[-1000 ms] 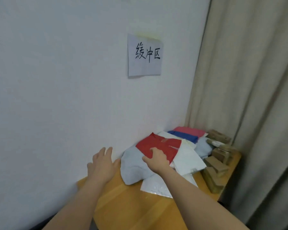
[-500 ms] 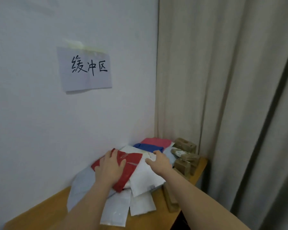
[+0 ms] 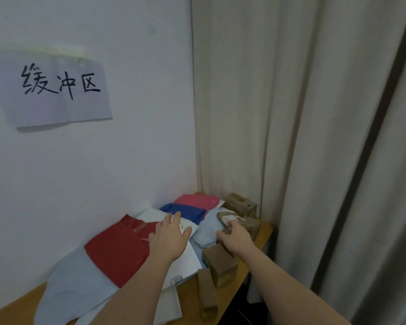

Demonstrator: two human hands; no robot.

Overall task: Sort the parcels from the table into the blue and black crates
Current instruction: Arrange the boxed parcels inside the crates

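Note:
A pile of soft parcels lies on the wooden table [image 3: 263,233] against the wall: a red parcel [image 3: 117,252], a white one [image 3: 185,261], a blue one [image 3: 185,211], a pink one [image 3: 197,201] and pale grey ones [image 3: 68,285]. My left hand [image 3: 170,238] lies flat with spread fingers over the white parcel, beside the red one. My right hand [image 3: 236,235] reaches to a brown box with a white label [image 3: 229,218]; its fingertips are hidden, so I cannot tell whether it grips. No blue or black crate is in view.
Several brown cardboard boxes [image 3: 219,263] stand along the table's right edge, one [image 3: 239,204] at the far corner. A beige curtain [image 3: 291,113] hangs close on the right. A paper sign with handwriting [image 3: 54,90] is taped to the white wall.
My view has swung right and closer. My left hand slid from the red parcel onto the white one. My right hand moved right from the white parcel to the labelled brown box.

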